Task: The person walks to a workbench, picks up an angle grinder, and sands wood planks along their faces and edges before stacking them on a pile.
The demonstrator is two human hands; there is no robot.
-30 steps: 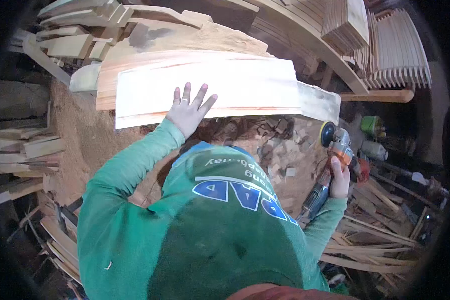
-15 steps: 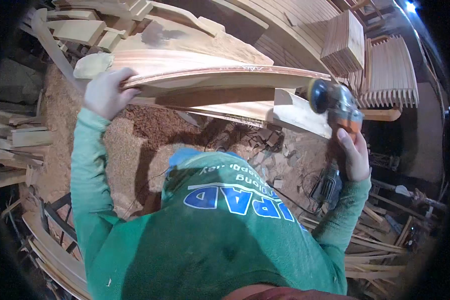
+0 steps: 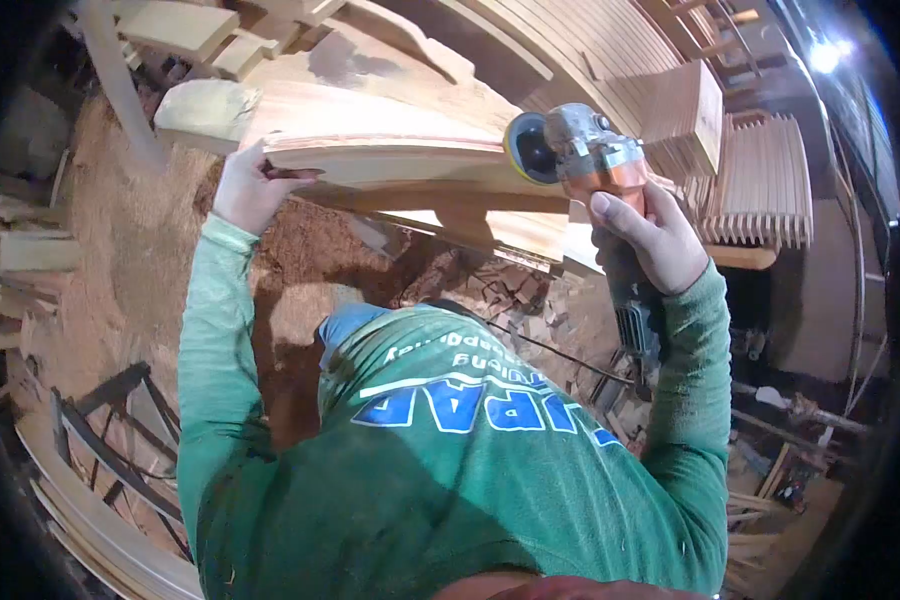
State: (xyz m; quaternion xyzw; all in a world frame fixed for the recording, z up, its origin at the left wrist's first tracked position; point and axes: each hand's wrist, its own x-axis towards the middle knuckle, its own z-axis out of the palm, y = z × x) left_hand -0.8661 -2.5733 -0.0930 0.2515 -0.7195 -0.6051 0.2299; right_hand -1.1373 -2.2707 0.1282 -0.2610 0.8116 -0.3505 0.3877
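Note:
My left hand (image 3: 248,190) pinches the left end of a curved, pale wooden board (image 3: 400,172), which stands on its edge. In my right hand (image 3: 665,240) is an orange and silver angle grinder (image 3: 602,165) with a round backing pad (image 3: 532,150). That pad, yellowish at its rim, is at the board's right part. Whether it touches the edge, I cannot tell. More pale boards (image 3: 480,222) lie beneath the curved board. A light, rounded wood block (image 3: 205,108) rests just beyond my left hand.
Stacked slatted wood pieces (image 3: 760,185) stand at the upper right, beside a block of boards (image 3: 685,115). Sawdust (image 3: 120,240) covers the ground, with small offcuts (image 3: 530,310) near my body. A dark metal frame (image 3: 120,450) is at the lower left.
My right hand has brought the grinder leftward, from beyond the board's right end to over its right part. My left hand appears further right in view, still on the board. The camera view has shifted somewhat.

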